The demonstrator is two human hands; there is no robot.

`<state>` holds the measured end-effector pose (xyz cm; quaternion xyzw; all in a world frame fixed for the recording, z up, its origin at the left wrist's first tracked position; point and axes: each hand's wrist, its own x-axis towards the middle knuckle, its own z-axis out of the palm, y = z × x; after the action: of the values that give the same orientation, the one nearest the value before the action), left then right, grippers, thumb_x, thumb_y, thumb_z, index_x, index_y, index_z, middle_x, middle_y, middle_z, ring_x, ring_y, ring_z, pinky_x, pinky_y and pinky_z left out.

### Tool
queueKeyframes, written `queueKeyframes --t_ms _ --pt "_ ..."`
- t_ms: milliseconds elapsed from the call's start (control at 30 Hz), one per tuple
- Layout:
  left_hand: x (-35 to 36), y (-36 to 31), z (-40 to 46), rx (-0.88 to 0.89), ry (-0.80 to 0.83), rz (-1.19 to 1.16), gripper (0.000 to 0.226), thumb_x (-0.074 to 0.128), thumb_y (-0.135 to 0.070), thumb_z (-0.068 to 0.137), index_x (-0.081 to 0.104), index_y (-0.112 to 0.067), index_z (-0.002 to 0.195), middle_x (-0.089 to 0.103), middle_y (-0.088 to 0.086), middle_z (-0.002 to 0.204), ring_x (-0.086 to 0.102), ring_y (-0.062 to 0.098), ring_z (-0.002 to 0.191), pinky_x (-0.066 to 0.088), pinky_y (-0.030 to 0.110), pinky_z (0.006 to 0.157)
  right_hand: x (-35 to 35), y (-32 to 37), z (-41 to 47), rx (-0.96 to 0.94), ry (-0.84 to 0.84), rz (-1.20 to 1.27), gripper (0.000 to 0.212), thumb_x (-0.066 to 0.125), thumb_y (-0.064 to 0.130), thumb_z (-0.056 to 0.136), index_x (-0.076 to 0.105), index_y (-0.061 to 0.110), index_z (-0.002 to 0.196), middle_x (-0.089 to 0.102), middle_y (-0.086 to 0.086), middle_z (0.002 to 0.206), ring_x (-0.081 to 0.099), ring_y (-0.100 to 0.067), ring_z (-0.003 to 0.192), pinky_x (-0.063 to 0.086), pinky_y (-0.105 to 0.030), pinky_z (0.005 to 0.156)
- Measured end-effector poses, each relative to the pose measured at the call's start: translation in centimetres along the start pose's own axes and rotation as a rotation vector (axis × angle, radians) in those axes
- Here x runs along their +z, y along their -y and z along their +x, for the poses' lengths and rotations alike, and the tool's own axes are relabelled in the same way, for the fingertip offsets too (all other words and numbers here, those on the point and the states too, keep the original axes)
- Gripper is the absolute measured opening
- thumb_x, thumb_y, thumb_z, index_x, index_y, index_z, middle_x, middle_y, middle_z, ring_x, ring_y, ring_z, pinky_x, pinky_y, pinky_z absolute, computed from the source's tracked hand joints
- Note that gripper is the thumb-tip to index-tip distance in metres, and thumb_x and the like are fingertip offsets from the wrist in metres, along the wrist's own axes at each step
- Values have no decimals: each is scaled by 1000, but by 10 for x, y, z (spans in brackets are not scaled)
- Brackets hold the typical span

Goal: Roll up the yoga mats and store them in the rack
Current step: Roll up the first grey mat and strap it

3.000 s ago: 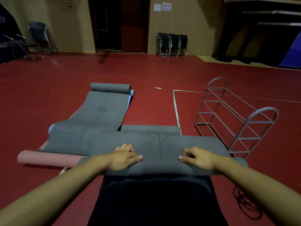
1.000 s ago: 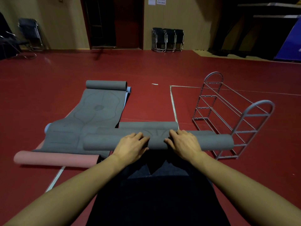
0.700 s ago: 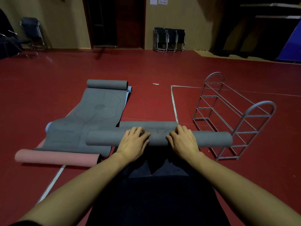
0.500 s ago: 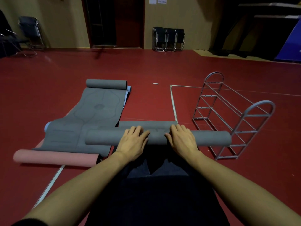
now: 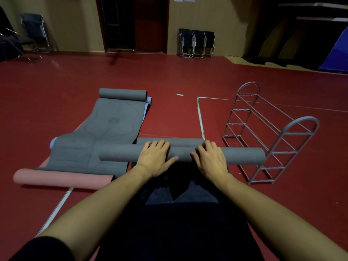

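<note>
A grey yoga mat, rolled into a tube [image 5: 118,155], lies crosswise on the red floor just ahead of my knees. My left hand [image 5: 155,158] and my right hand [image 5: 211,159] press flat on top of it, fingers straight, near its middle. Behind the tube a short curled end of the same mat [image 5: 180,142] still shows. To the left a second grey mat [image 5: 105,132] lies half unrolled over a blue one [image 5: 148,100], with a pink rolled mat [image 5: 62,178] at its near end. The wire rack [image 5: 271,132] stands to the right, touching the tube's end.
White floor lines [image 5: 200,117] run between the mats and the rack. Folded chairs [image 5: 195,43] lean on the far wall beside a dark doorway. More chairs [image 5: 35,32] stand at the far left. A blue panel [image 5: 339,53] leans at the far right.
Three seconds ago the mat was a wide loose fold under spread hands. It is now a tight tube rolled away from me, and my hands have come together at its middle.
</note>
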<state>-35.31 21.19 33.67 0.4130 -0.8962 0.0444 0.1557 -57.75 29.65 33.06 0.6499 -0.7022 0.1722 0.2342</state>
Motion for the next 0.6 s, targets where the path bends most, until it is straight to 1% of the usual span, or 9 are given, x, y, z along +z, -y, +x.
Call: queueKeyframes --t_ms 67,133,200,267,367,433,500,600 --pt "2 2 2 12 20 47 55 39 -74 95 49 -25 117 56 -3 113 55 24 108 33 44 106 0 0 6 -2 30 -5 35 53 45 100 66 14 91 56 -7 92 53 -29 87 42 -41 72" --pt "5 4 5 -10 23 23 57 40 -74 96 51 -25 122 56 -3 120 54 24 114 31 43 108 -2 0 12 -16 46 -3 32 54 45 100 63 15 93 59 -6 90 55 -30 85 42 -41 72" --pt "7 7 8 -51 0 -49 59 43 -73 96 55 -25 129 50 -1 129 47 25 120 34 42 105 -4 1 14 -19 54 -2 28 57 44 100 58 17 94 62 -5 89 57 -29 84 42 -41 72" --pt "9 9 11 -73 -16 -90 62 46 -73 95 56 -25 133 45 2 129 41 25 118 37 40 102 -4 2 15 -4 51 -2 27 59 43 99 57 17 92 64 -6 88 58 -30 83 43 -41 72" --pt "7 12 14 -45 -16 -28 64 42 -73 96 52 -24 136 49 1 125 45 24 114 40 39 96 -1 2 15 20 61 -13 27 60 43 98 58 17 92 66 -7 86 59 -31 82 43 -42 73" --pt "4 11 16 -45 -18 -19 62 41 -73 96 49 -24 133 52 0 123 48 24 111 43 40 93 -1 0 16 27 78 -14 27 60 44 98 59 18 92 68 -6 86 61 -32 83 44 -42 75" --pt "1 11 20 -61 6 -39 58 41 -72 97 49 -23 128 53 0 121 48 24 110 44 40 93 -1 -2 20 32 114 15 27 57 44 100 60 18 95 69 -7 90 63 -34 86 44 -43 77" --pt "-3 11 27 -77 56 -35 61 43 -74 95 50 -24 130 53 1 124 50 27 115 42 43 99 1 -5 26 52 155 88 32 53 45 102 62 15 99 64 -10 110 62 -36 94 46 -43 78"
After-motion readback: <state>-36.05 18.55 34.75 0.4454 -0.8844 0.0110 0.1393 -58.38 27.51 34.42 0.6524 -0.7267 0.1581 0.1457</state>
